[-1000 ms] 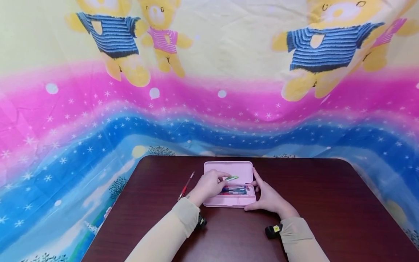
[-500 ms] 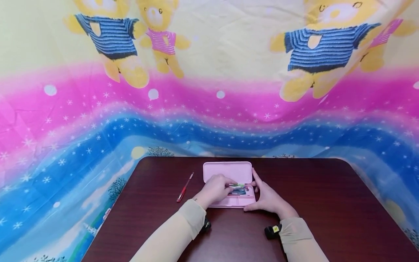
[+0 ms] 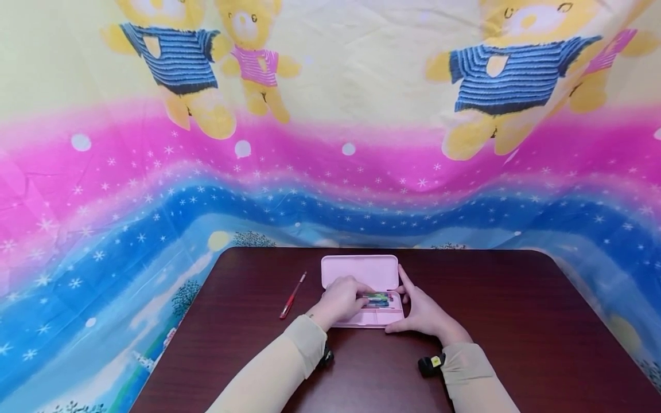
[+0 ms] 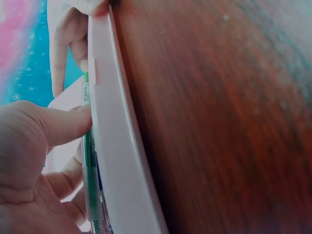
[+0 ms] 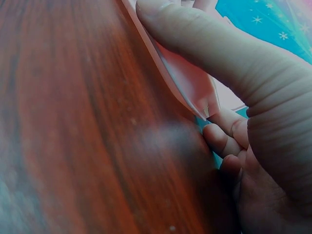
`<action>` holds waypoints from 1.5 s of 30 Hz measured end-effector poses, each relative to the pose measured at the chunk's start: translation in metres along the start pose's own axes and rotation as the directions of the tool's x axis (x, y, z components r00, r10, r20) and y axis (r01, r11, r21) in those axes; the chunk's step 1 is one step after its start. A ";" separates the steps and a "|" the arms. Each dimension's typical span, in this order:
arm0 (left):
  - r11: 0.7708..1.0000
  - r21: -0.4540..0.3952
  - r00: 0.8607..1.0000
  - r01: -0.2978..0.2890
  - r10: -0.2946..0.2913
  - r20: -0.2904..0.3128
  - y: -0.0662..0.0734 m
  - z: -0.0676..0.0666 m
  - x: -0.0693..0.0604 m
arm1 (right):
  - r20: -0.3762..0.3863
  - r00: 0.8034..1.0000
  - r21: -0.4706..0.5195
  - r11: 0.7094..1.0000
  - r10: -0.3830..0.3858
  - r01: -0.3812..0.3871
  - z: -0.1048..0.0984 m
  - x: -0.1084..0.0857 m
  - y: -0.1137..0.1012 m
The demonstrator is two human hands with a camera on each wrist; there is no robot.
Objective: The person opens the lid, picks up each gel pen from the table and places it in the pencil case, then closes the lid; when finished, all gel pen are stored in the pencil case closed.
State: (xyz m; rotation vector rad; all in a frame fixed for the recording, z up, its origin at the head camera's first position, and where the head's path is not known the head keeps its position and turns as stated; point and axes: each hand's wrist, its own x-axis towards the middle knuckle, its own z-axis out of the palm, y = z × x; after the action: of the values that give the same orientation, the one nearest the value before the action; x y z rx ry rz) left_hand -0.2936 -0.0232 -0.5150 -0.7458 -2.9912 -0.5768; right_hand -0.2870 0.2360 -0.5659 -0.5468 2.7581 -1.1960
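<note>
A pink pencil case [image 3: 389,316] lies on the table with its lid [image 3: 358,268] folded back. Several pens [image 3: 380,299] fill its long rear compartment. Reaching in over the left part of the case, my left hand [image 3: 341,298] hides that end. The left wrist view shows its thumb against a green pen [image 4: 89,151], with fingers on the far side, just inside the case's front wall [image 4: 114,131]. My right hand [image 3: 426,312] grips the case's right end, thumb at the front edge and fingers along the side; its thumb [image 5: 195,39] also shows in the right wrist view.
A red pen [image 3: 292,296] lies at a slant on the dark wooden table [image 3: 506,304], left of the case. A curtain with printed bears [image 3: 508,80] hangs behind the table's far edge.
My left hand has lowered the green pen from in front of the lid into the rear compartment, moving slightly right and toward me. The right hand has kept its hold on the case.
</note>
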 end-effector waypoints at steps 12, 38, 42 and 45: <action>0.993 -0.121 1.000 0.012 -0.011 0.012 -0.008 -0.006 -0.005 | 0.003 1.000 0.003 1.000 0.012 -0.012 0.001 -0.001 -0.002; 0.941 -0.226 0.893 0.252 -0.316 -0.320 -0.088 -0.043 -0.054 | 0.002 0.999 0.013 0.999 0.040 -0.040 0.000 -0.001 -0.004; 0.919 -0.176 0.885 0.352 -0.388 -0.257 -0.098 -0.045 -0.061 | 0.005 0.999 0.010 0.999 0.043 -0.043 0.000 -0.001 -0.004; 0.901 -0.142 0.881 0.410 -0.432 -0.194 -0.104 -0.047 -0.065 | 0.003 0.999 0.009 0.999 0.043 -0.043 0.000 -0.001 -0.004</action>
State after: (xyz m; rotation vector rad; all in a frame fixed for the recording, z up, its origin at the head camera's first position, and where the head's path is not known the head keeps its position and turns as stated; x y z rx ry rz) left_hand -0.2873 -0.1536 -0.5138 -0.0081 -2.9304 -0.7616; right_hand -0.2845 0.2338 -0.5632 -0.4859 2.7462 -1.1971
